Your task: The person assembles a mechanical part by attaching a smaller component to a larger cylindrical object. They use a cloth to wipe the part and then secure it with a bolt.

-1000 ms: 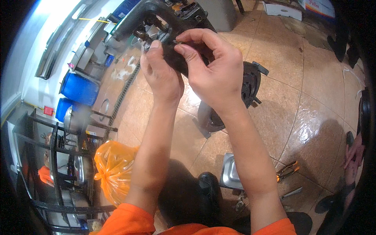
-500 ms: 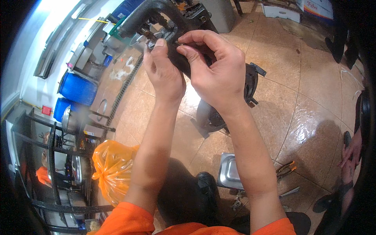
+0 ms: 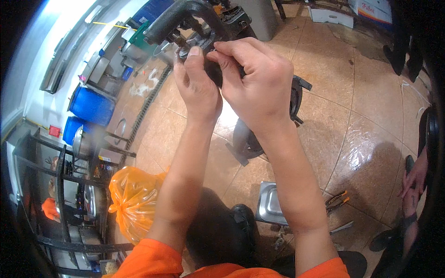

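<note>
A black metal assembly (image 3: pixel 169 25) with a thick bent pipe and brass-coloured fittings is raised at the top of the view. My left hand (image 3: pixel 199 92) grips its near side, thumb up against the metal and the other fingers mostly hidden behind. Close to the left thumb, my right hand (image 3: pixel 262 83) pinches thumb and forefinger together at the same assembly. Whatever is between those fingertips is too small to make out. Below my right wrist a dark round metal stand (image 3: pixel 248 141) rests on the tiled floor, partly covered by my forearm.
A steel pan (image 3: pixel 269 204) and pliers with orange-and-black handles (image 3: pixel 340 199) lie on the floor by my right forearm. An orange plastic bag (image 3: pixel 134 199) sits beside my left forearm. Left stand a dark rack (image 3: pixel 60 185) and blue drums (image 3: pixel 91 104). Another person's hand (image 3: pixel 414 183) shows at right.
Both hands and the black assembly have shifted slightly to the right. My right fingers keep their pinch, with the hand turned a little.
</note>
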{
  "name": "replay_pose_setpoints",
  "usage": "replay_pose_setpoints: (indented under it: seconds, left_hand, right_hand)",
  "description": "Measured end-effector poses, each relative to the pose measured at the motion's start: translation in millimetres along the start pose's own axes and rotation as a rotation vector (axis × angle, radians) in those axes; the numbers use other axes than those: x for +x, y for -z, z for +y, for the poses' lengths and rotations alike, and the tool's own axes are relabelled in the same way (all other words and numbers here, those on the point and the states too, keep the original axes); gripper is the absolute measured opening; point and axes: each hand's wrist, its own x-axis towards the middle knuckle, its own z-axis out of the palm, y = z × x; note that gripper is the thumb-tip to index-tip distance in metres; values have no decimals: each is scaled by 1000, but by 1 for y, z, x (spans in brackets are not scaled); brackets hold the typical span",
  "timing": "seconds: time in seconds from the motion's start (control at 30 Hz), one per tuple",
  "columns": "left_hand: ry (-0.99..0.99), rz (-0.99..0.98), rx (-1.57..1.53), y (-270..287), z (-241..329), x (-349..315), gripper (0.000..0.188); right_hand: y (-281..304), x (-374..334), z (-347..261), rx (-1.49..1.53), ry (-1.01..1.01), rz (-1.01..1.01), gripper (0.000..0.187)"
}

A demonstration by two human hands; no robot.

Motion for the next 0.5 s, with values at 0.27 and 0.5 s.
replay_pose_setpoints:
  seconds: [0.27, 0.5]
  left_hand:
    - [6, 12, 61, -5, 0, -3, 23]
    - [-31, -4, 156, 6, -12, -2, 21]
  right_hand:
    - [2, 0, 1, -70, 54, 43, 5]
    - [4, 0, 2, -47, 29, 51, 6]
